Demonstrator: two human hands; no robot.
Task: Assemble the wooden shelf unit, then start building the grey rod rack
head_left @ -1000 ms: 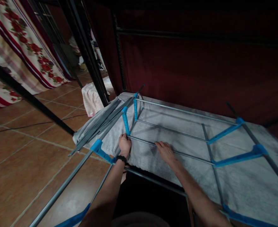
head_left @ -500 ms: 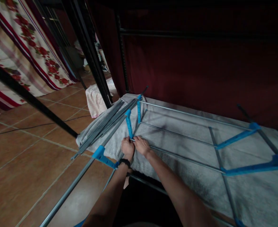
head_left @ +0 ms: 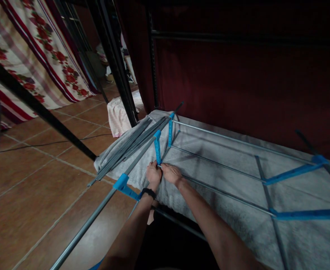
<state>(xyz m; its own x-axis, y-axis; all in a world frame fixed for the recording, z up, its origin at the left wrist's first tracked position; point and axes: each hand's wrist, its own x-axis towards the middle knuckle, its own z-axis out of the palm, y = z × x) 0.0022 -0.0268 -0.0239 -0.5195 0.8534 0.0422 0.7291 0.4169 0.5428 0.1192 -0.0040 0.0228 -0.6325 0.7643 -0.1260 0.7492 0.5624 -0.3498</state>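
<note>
A frame of grey metal tubes and blue plastic brackets lies across a grey bed cover. My left hand (head_left: 153, 173), with a dark band on the wrist, is closed around the frame at the lower end of a blue bracket (head_left: 157, 148); its fingers partly hide the joint. Right beside it, my right hand (head_left: 170, 174) pinches the left end of a long crossbar (head_left: 226, 193), pressed up against that bracket. The crossbar's far end meets another blue bracket (head_left: 308, 214) on the right. A thick tube (head_left: 86, 223) with its own bracket (head_left: 122, 183) slants past my left forearm.
Several loose grey tubes (head_left: 128, 146) lie bundled on the grey cover (head_left: 209, 140) at the left. Black bed posts (head_left: 114, 63) and a slanting black bar (head_left: 41, 108) stand nearby. A dark red cloth (head_left: 238, 82) hangs behind; a cable (head_left: 55, 143) crosses the tiled floor.
The view has shifted slightly, moving the scene a little to the right. Both hands stay at the same joint, with the right hand's fingers drawn in closer around the crossbar end.
</note>
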